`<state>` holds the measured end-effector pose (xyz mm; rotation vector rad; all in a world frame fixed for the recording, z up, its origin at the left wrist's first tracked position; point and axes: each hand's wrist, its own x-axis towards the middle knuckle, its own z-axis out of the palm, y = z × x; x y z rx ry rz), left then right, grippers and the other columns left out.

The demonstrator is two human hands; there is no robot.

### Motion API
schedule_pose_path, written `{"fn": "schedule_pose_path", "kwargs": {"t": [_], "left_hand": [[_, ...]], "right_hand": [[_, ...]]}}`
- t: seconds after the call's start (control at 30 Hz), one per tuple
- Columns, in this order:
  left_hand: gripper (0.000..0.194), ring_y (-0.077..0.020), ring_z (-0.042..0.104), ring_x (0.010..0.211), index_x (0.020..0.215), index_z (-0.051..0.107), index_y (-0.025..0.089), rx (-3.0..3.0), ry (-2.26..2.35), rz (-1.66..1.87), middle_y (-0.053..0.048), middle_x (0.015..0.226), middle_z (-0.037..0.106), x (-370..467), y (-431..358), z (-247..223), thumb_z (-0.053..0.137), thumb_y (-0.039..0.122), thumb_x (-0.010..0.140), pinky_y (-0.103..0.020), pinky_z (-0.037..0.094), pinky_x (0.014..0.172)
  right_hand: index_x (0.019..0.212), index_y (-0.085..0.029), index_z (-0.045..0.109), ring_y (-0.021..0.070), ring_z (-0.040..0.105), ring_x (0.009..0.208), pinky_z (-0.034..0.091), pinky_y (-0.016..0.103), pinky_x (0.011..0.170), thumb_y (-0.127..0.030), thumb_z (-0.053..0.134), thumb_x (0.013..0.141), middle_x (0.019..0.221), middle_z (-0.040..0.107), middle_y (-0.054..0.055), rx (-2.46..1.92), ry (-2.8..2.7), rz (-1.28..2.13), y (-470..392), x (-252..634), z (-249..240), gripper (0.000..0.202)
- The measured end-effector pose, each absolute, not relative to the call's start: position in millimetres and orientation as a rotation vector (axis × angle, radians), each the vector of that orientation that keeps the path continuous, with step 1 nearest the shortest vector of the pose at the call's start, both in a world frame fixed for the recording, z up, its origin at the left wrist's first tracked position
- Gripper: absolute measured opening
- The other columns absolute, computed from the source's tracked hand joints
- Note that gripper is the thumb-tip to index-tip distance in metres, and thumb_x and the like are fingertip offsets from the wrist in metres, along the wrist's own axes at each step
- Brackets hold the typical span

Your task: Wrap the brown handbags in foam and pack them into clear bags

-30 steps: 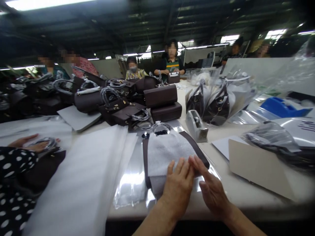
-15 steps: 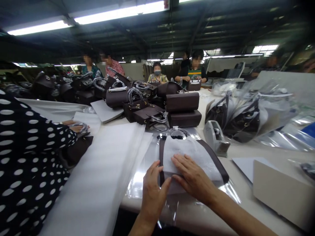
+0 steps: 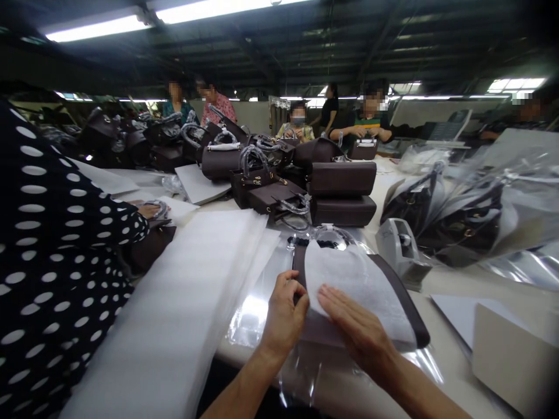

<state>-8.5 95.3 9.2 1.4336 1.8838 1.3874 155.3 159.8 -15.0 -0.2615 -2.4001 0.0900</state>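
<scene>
A dark brown handbag [image 3: 386, 270] lies flat in front of me on a clear plastic bag [image 3: 251, 314]. Across its front rests a white foam sheet [image 3: 349, 267], and its handles [image 3: 336, 235] are wrapped in clear film. At the handbag's left side, by the sheet's edge, my left hand [image 3: 286, 311] is closed in a pinch; what is between the fingertips, if anything, is hidden. Flat and with fingers stretched out, my right hand [image 3: 356, 323] lies on the lower part of the sheet.
A stack of white foam sheets [image 3: 187, 279] lies to the left, beside a co-worker's dotted sleeve [image 3: 74, 215]. Ahead are piled brown handbags [image 3: 343, 177]. A grey tape dispenser [image 3: 399, 250], plastic-wrapped handbags [image 3: 467, 227] and boards [image 3: 510, 355] are on the right. Several people work farther back.
My left hand's fingers have gone from spread to pinched. My right hand has slid slightly lower on the foam sheet. The whole view has shifted a little.
</scene>
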Motion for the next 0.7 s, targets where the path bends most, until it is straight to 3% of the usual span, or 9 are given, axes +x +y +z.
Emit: {"fn": "schedule_pose_path", "kwargs": {"t": [0.17,0.23,0.33,0.4,0.47,0.57,0.7], "left_hand": [[0.014,-0.0215,0.039,0.121,0.064,0.055,0.017,1.291,1.841,1.355,-0.008,0.127,0.042,-14,99,3,0.05,0.007,0.071,-0.037,0.033,0.098],[0.01,-0.0219,0.04,0.119,0.064,0.056,0.017,1.203,1.802,1.33,-0.008,0.121,0.047,-17,100,1,0.053,0.01,0.071,-0.034,0.034,0.095],[0.007,-0.0164,0.055,0.086,0.066,0.056,0.017,1.126,1.719,1.282,-0.003,0.083,0.057,-20,100,-5,0.053,0.017,0.072,-0.027,0.042,0.076],[0.009,-0.0113,0.051,0.062,0.068,0.055,0.016,1.091,1.679,1.255,0.001,0.064,0.053,-20,100,-9,0.052,0.022,0.074,-0.022,0.041,0.059],[0.013,-0.0089,0.045,0.052,0.071,0.055,0.015,1.056,1.651,1.244,0.003,0.058,0.05,-19,100,-11,0.051,0.026,0.075,-0.02,0.038,0.051],[0.019,-0.0085,0.046,0.054,0.078,0.056,0.013,1.034,1.637,1.251,0.001,0.062,0.053,-18,96,-11,0.048,0.031,0.079,-0.019,0.039,0.05],[0.027,-0.012,0.054,0.07,0.096,0.06,0.015,1.062,1.639,1.268,-0.002,0.079,0.061,-17,83,-9,0.05,0.034,0.08,-0.021,0.045,0.062]], "right_hand": [[0.135,-0.01,0.033,0.0234,0.037,0.125,0.041,0.043,0.102,-0.004,0.043,0.085,0.129,0.047,0.012,-0.123,-2.534,-0.043,163,162,-24,0.051],[0.131,-0.008,0.038,0.0248,0.033,0.127,0.039,0.044,0.103,-0.004,0.039,0.086,0.131,0.044,0.011,-0.084,-2.609,-0.083,164,165,-24,0.046],[0.125,-0.003,0.044,0.0283,0.03,0.127,0.04,0.047,0.1,-0.004,0.032,0.086,0.132,0.043,0.014,-0.012,-2.698,-0.136,162,166,-18,0.041],[0.123,-0.002,0.047,0.0299,0.031,0.126,0.041,0.048,0.098,-0.005,0.034,0.086,0.13,0.045,0.016,0.026,-2.725,-0.161,161,166,-14,0.039],[0.121,-0.003,0.049,0.0296,0.033,0.125,0.041,0.047,0.099,-0.01,0.04,0.087,0.127,0.048,0.017,0.031,-2.718,-0.189,160,164,-11,0.036],[0.119,-0.006,0.052,0.0277,0.034,0.125,0.039,0.045,0.101,-0.014,0.047,0.087,0.124,0.051,0.015,0.004,-2.697,-0.212,159,163,-11,0.033],[0.119,-0.006,0.052,0.0277,0.033,0.126,0.039,0.045,0.101,-0.012,0.048,0.086,0.126,0.049,0.015,0.002,-2.682,-0.209,157,165,-11,0.034]]}}
